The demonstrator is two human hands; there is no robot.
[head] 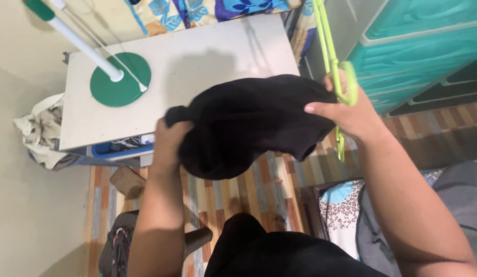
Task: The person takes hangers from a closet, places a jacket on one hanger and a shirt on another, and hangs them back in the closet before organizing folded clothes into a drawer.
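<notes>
— What do we have in the middle here?

— A bunched black cloth garment [248,123], held up in the air between our two hands, over the near edge of the white rectangular bench [197,56] and the striped wooden floor [259,184]. It sags in a soft fold between the two grips.

— And what else sits in our hands?

— A lime-green plastic clothes hanger [335,66]. Its hook loops round by our right hand [351,115], and the long arms run up and away toward the top of the view, with one end showing below the wrist.

— What lies around us?

— On the bench stands a round green base with a white pole [119,78]. Pale crumpled cloth [41,131] hangs off the bench's left side. To the right are teal plastic drawers [418,51]; a floral blue blanket [207,10] lies beyond the bench. Bedding with a leopard-print patch [343,208] sits low on the right. Nothing stands between us and the garment.

— How are the hands set?

— Our left hand [171,141] comes up from below, its fingers buried in the garment's left end, clutching it. The right hand reaches in from the right, thumb flat on top of the cloth, fingers curled round both the fabric and the hanger.
</notes>
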